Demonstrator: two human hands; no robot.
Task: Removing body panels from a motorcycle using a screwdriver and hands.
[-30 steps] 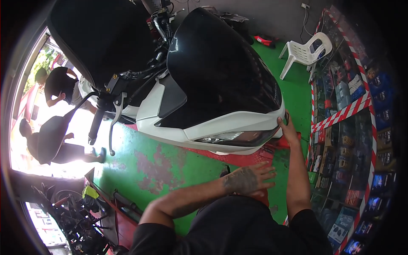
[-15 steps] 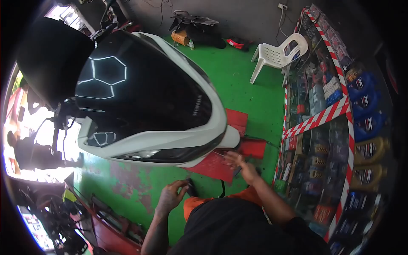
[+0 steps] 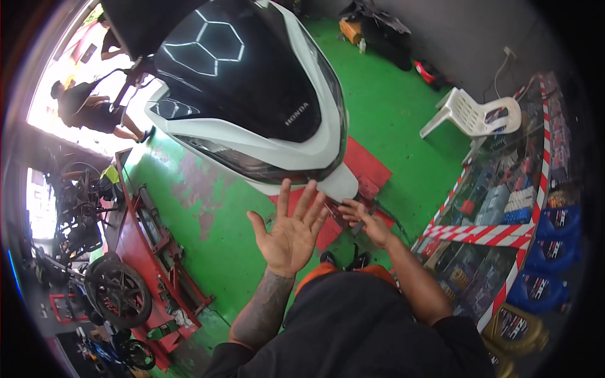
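Note:
My left hand (image 3: 288,238) is raised with the palm up and the fingers spread; nothing is in it. Its fingertips overlap the lower front edge of a white and black scooter (image 3: 252,82) in the view, but I cannot tell whether they touch it. To the right, my right hand (image 3: 372,225) hovers with its fingers extended and loosely apart, nearest the scooter's white front fender (image 3: 340,184). No held object shows in it. Beneath the scooter's front end, a red platform (image 3: 365,165) lies on the green floor.
On the right stands a glass display case (image 3: 485,236) edged in red-and-white tape, with blue oil jugs (image 3: 543,291) beside it. A white plastic chair (image 3: 476,113) is beyond. At left are a red lift frame (image 3: 142,233) and a loose wheel (image 3: 118,293). People (image 3: 94,107) are at the bright doorway.
My left hand has risen from near my waist, turned palm up and spread its fingers. My right hand stays near the scooter's front. The view has turned, showing more of the left side.

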